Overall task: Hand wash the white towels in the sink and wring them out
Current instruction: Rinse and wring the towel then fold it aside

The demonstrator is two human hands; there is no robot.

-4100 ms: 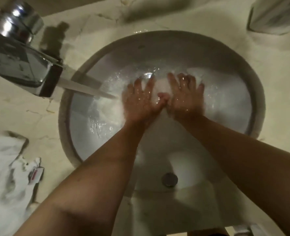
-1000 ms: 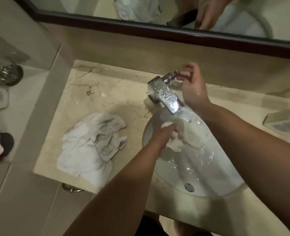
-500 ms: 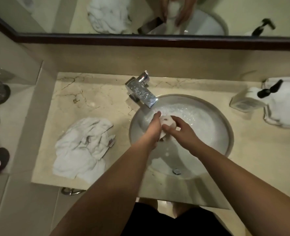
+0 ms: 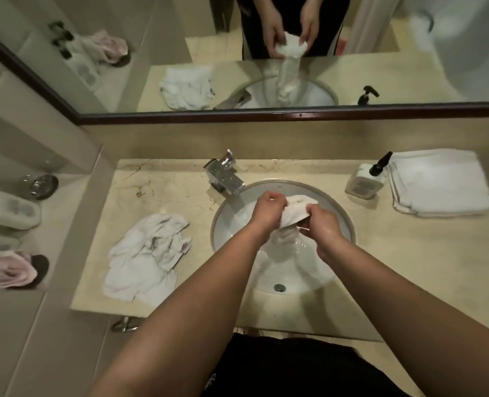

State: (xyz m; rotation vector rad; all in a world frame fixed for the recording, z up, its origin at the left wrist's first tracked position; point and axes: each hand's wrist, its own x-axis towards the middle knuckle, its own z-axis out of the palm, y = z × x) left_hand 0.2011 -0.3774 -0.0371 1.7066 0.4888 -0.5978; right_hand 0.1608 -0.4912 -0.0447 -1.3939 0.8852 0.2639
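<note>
Now I see both hands lifted: left hand point(image 4: 267, 211) and right hand point(image 4: 322, 228) squeeze the wet white towel point(image 4: 294, 212) above the round white sink point(image 4: 341, 222).

Faucet point(image 4: 224, 176) close behind basin point(image 4: 343, 222).

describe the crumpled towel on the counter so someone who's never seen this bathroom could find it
Start at the round sink set in the marble counter and look to its left, below the chrome faucet. The crumpled towel lies there in a loose heap. Unlike the folded towels stacked right of the sink, it is rumpled and unfolded.
</note>
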